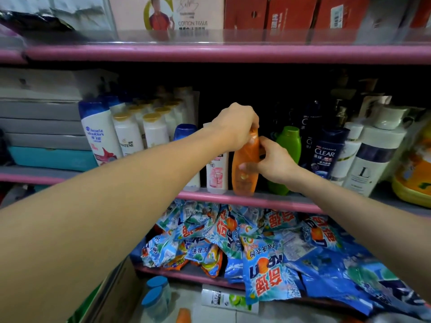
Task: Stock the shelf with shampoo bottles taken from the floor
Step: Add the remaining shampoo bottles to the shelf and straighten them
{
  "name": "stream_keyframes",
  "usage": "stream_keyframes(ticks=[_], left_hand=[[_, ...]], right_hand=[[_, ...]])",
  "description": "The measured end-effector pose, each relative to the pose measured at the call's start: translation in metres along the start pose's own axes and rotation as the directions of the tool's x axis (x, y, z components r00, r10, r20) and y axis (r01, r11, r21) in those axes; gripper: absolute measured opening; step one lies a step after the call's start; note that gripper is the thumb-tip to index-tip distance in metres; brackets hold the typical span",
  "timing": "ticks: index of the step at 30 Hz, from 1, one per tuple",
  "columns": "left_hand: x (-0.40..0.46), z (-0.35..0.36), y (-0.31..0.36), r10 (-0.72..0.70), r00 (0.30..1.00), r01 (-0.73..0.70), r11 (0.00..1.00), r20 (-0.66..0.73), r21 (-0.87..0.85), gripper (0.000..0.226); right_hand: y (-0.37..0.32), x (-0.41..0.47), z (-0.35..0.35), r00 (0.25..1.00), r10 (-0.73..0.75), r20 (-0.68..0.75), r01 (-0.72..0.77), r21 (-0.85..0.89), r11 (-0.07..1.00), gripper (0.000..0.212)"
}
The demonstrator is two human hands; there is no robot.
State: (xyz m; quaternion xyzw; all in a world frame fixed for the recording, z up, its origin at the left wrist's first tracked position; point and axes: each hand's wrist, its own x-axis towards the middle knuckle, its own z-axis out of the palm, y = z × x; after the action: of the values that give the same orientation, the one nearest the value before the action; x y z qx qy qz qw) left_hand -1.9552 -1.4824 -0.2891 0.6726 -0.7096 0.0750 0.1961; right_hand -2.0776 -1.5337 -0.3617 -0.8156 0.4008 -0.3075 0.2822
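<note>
left hand [235, 127] clamps the cap, right hand [271, 163] pinches the side of the translucent orange plastic shampoo bottle [246, 166] | upright at pink metal shelf [233, 198] front edge | looks light, stiff, slick; hold mid-body

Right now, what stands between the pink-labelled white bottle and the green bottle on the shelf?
Head view: only the orange bottle, upright at the shelf edge, gripped by the left hand on top and the right hand at its side.

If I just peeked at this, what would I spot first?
Two hands on an orange bottle at the middle shelf's front edge: the left hand over its top, the right hand at its side. Below lies a heap of bright blue detergent bags.
</note>
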Motion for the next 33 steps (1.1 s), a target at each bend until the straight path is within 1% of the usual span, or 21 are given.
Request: stream_keyframes(ticks=[3,4,5,7,8,10,11,12,14,15,18,19,23,25,28,31,33], left_hand=[[0.003,-0.001,0.003,0.006,1.000,-0.007,0.999,0.010,0.046,0.035],[0.004,-0.002,0.004,0.001,1.000,-0.002,0.998,0.017,0.057,0.035],[0.005,-0.003,0.006,-0.005,1.000,0.004,0.998,0.022,0.062,0.034],[0.004,-0.005,0.008,-0.015,0.999,0.013,0.998,0.032,0.067,0.034],[0.004,-0.006,0.008,-0.017,0.999,0.015,0.997,0.038,0.071,0.033],[0.004,-0.008,0.010,-0.021,0.999,0.016,0.996,0.048,0.092,0.032],[0.003,-0.009,0.011,-0.020,0.999,0.015,0.994,0.048,0.111,0.032],[0.003,-0.010,0.013,-0.015,0.999,0.009,0.990,0.043,0.138,0.031],[0.004,-0.012,0.017,0.016,1.000,-0.018,0.974,0.008,0.227,0.030],[0.004,-0.013,0.018,0.040,0.999,-0.036,0.961,-0.009,0.275,0.030],[0.008,-0.016,0.016,0.089,0.996,-0.086,0.940,0.006,0.330,0.032],[0.010,-0.017,0.014,0.099,0.995,-0.104,0.939,0.030,0.328,0.033],[0.017,-0.019,0.002,0.110,0.987,-0.141,0.944,0.118,0.299,0.041],[0.020,-0.020,-0.005,0.107,0.984,-0.143,0.951,0.143,0.273,0.046],[0.022,-0.018,-0.014,0.060,0.988,-0.084,0.981,0.141,0.173,0.049],[0.027,-0.016,-0.018,0.053,0.985,-0.065,0.996,0.164,0.067,0.043],[0.029,-0.018,-0.018,0.060,0.983,-0.062,0.998,0.176,0.009,0.037]], right_hand=[[-0.003,0.001,-0.003,0.998,0.043,0.049,-0.043,0.001,0.999,0.049],[-0.006,0.001,-0.006,0.997,0.055,0.058,-0.053,-0.040,0.998,0.048],[-0.012,-0.001,-0.010,0.997,0.053,0.053,-0.046,-0.122,0.991,0.047],[-0.020,-0.009,-0.018,1.000,-0.015,-0.023,0.007,-0.292,0.956,0.047],[-0.021,-0.017,-0.022,0.993,-0.072,-0.095,0.038,-0.319,0.947,0.047],[-0.015,-0.039,-0.027,0.956,-0.156,-0.249,0.084,-0.278,0.957,0.041],[-0.009,-0.051,-0.026,0.946,-0.148,-0.287,0.073,-0.257,0.964,0.039],[0.000,-0.062,-0.024,0.953,-0.099,-0.287,0.026,-0.248,0.968,0.040],[0.021,-0.075,-0.016,0.969,0.061,-0.241,-0.124,-0.253,0.959,0.051],[0.030,-0.077,-0.012,0.964,0.129,-0.232,-0.189,-0.258,0.948,0.056],[0.043,-0.068,-0.001,0.942,0.218,-0.256,-0.275,-0.215,0.937,0.065],[0.046,-0.061,0.002,0.934,0.236,-0.268,-0.290,-0.182,0.940,0.064],[0.055,-0.033,0.011,0.911,0.307,-0.275,-0.328,-0.032,0.944,0.046],[0.061,-0.019,0.013,0.919,0.313,-0.239,-0.313,0.037,0.949,0.045],[0.067,-0.002,0.015,0.962,0.228,-0.148,-0.213,0.114,0.970,0.045],[0.073,0.011,0.021,0.986,0.137,-0.096,-0.126,0.112,0.986,0.032],[0.078,0.018,0.028,0.990,0.112,-0.084,-0.103,0.106,0.989,0.023]])
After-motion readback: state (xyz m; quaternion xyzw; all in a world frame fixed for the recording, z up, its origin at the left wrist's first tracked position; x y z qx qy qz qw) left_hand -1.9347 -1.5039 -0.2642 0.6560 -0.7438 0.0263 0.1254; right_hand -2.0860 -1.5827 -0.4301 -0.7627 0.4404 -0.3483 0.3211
